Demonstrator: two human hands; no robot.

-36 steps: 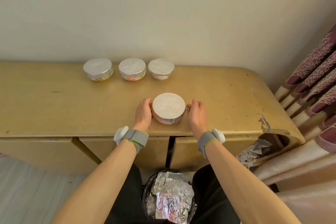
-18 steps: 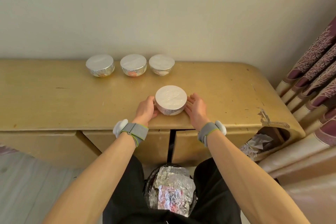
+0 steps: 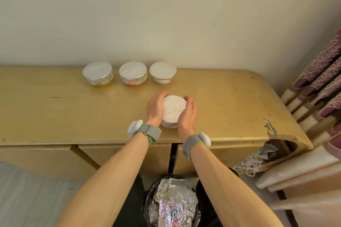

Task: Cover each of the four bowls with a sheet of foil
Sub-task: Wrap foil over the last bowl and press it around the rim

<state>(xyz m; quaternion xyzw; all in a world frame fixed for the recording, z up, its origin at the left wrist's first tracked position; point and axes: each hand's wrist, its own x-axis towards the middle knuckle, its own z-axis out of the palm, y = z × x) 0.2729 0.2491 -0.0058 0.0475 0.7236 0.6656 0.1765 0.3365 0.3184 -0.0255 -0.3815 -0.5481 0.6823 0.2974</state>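
Three foil-covered bowls stand in a row at the back of the golden table (image 3: 55, 108): a left bowl (image 3: 97, 73), a middle bowl (image 3: 132, 73) and a right bowl (image 3: 162, 72). A fourth bowl (image 3: 173, 109), its top also covered with foil, sits nearer the front edge. My left hand (image 3: 155, 109) cups its left side and my right hand (image 3: 188, 114) cups its right side, fingers curved around the rim. Both wrists wear grey bands.
A dark bin (image 3: 171, 202) holding crumpled foil stands on the floor between my legs. Patterned curtains (image 3: 317, 86) hang at the right. The table's right front corner (image 3: 276, 132) has chipped veneer, with crumpled material below it.
Both hands have closed in from beside the fourth bowl and now wrap around its sides. The bowl sits a little further from the front edge.
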